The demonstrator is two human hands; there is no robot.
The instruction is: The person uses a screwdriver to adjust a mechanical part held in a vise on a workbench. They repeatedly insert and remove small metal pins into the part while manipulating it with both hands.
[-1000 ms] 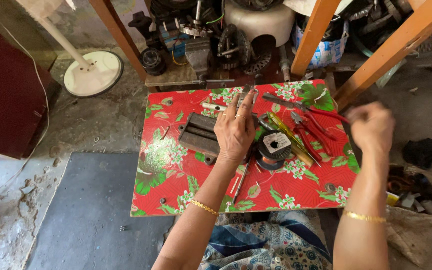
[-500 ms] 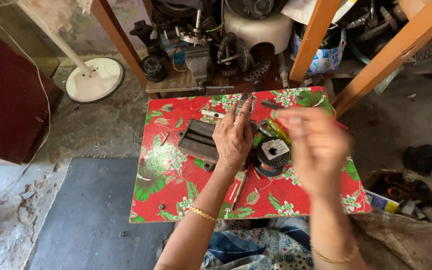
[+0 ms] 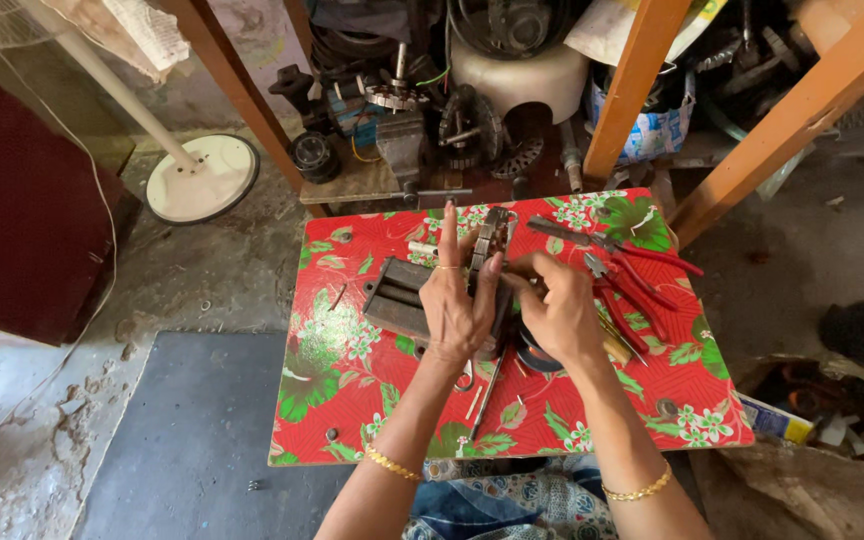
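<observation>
Held part: flat dark metal piece with a ribbed edge, upright, raised above the middle of the tabletop, tip pointing to 12 o'clock.
Left hand: closed on the lower portion of the metal piece, thumb at its right edge, index finger stretched straight up; ring on one finger, gold bangle on the wrist.
Right hand: just at 3 o'clock of the left hand, fingers curled and pinched together at the metal piece's right side; whether anything small sits between the fingertips cannot be told; gold bangle on the wrist.
Under the hands: dark grey ribbed metal block at 9 o'clock of the left hand, lying on the tabletop; round dark part partly hidden below the right hand.
Nearer edge: slim metal rods at 6 o'clock of the left hand.
Right side: red-handled pliers and cutters at 3 o'clock of the right hand, lying flat.
Tabletop: small red oilcloth-covered tabletop with green leaves and white flowers.
Beyond: motor parts and gears on a low shelf at 12 o'clock; white round fan base on the floor at 10 o'clock; orange wooden posts at 1 o'clock.
</observation>
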